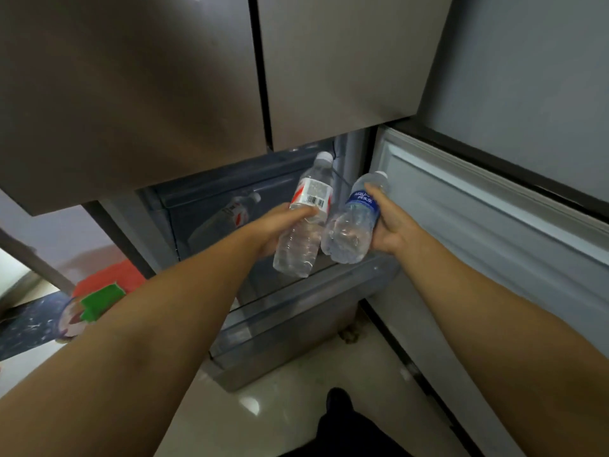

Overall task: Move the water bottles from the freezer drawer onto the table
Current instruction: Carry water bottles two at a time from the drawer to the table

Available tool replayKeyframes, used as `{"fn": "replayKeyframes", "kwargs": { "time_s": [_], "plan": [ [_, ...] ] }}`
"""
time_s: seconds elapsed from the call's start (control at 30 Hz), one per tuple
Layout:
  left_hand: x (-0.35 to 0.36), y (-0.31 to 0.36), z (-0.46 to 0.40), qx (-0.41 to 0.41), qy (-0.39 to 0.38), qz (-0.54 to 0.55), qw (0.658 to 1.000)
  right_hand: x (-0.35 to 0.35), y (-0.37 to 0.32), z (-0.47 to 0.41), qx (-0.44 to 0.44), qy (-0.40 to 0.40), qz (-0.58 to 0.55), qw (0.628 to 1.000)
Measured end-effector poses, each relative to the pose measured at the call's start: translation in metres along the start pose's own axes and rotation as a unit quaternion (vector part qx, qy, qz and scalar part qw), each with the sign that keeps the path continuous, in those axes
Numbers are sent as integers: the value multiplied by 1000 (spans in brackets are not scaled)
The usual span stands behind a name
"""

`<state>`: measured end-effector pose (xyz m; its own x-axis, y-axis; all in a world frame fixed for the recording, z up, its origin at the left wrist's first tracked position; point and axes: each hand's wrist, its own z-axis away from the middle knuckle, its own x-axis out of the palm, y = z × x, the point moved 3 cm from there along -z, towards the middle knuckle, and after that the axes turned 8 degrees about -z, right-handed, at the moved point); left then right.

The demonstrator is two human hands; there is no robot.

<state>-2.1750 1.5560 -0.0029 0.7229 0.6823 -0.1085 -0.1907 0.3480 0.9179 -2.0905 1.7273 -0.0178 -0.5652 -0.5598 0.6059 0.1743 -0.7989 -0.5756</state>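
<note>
While both arms reach forward over the pulled-out freezer drawer (296, 321), each hand carries one water bottle. Left hand (276, 230): fingers curled round the middle of the white-labelled bottle (304, 222), clear plastic, white cap, barcode and red mark on the label, tilted with its cap up and away. Right hand (390, 222): fingers and thumb wrapped round the blue-labelled bottle (354, 225), clear plastic, tilted likewise, its base towards the camera. The two bottles sit just beside each other, above the drawer's front rim, their lower bodies nearly touching. Third bottle (227, 219): lies inside the drawer near its left wall, dim behind the translucent plastic. Freezer door (478, 225): swung open at right. Upper fridge doors (164, 77): closed. Floor (296, 407): pale glossy tile. Red and green item (102, 291): at left, identity unclear.
</note>
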Motion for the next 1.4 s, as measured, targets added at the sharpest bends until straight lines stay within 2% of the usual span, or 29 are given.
{"fn": "replayKeyframes", "kwargs": {
  "time_s": [0.13, 0.27, 0.4, 0.5, 0.6, 0.77, 1.03, 1.23, 1.4],
  "plan": [
    [23, 17, 13, 24, -56, 34, 998, -21, -5, 27, -75, 20, -40, 996],
    [54, 19, 13, 33, -102, 22, 994, -39, -5, 56, -139, 29, -34, 989],
    [90, 0, 10, 58, -99, -35, 993, -73, -4, 83, -251, 98, 88, 959],
    [112, -15, 8, 61, -86, -92, 990, -109, 3, 99, -289, 159, 178, 927],
    [138, -21, 10, 93, -79, -162, 979, -142, 18, 121, -294, 201, 185, 916],
    [202, -33, 31, 121, -89, -189, 970, -203, 45, 161, -283, 273, 218, 893],
    [300, -108, 83, 103, -175, -277, 939, -290, 90, 270, -244, 337, 254, 873],
    [357, -154, 130, 77, -219, -305, 924, -355, 136, 350, -238, 384, 218, 865],
    [427, -178, 168, 80, -284, -346, 891, -409, 178, 411, -219, 451, 169, 848]
  ]
}}
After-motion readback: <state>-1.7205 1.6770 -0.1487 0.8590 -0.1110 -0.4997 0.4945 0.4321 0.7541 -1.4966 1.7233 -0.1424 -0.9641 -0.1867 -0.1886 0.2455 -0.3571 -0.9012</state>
